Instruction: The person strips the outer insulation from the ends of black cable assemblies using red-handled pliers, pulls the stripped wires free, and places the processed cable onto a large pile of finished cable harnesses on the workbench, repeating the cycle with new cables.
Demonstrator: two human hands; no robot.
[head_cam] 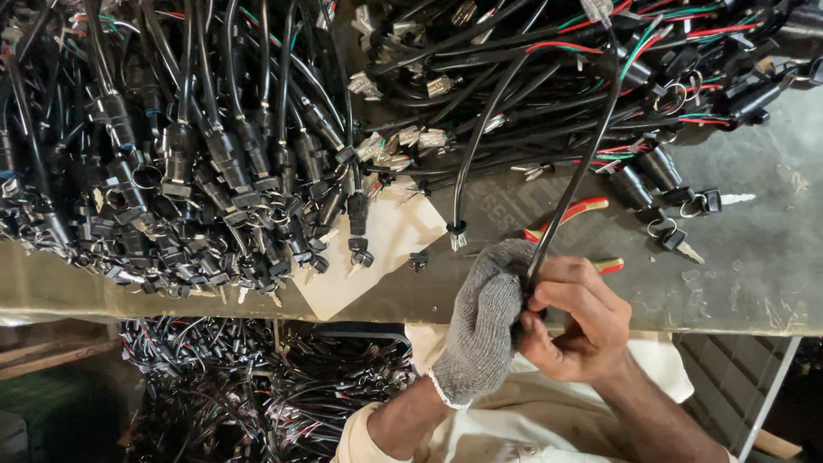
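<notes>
— Gripping what, down at the near edge?

— A black cable, pinched low between both hands. Left hand, in a grey knit glove, wrapped around the cable's bottom end, fingers closed on it. Right hand, bare, fingers curled and pressed against the same spot, thumb side touching the glove.

— And the cable beyond that?

— Rising from the hands, crossing over red-and-yellow-handled pliers lying flat on the tabletop, then running up into the far tangle.

— Left of the hands?

— A pale card sheet overhanging the tabletop's near edge, half buried under a heap of black connector cables.

— Right side?

— Small keys on rings, just beside black lock barrels.

— Farthest back?

— A second pile of wires, black with red, green and white strands showing.

— Below the tabletop?

— More black cables on the floor.
</notes>
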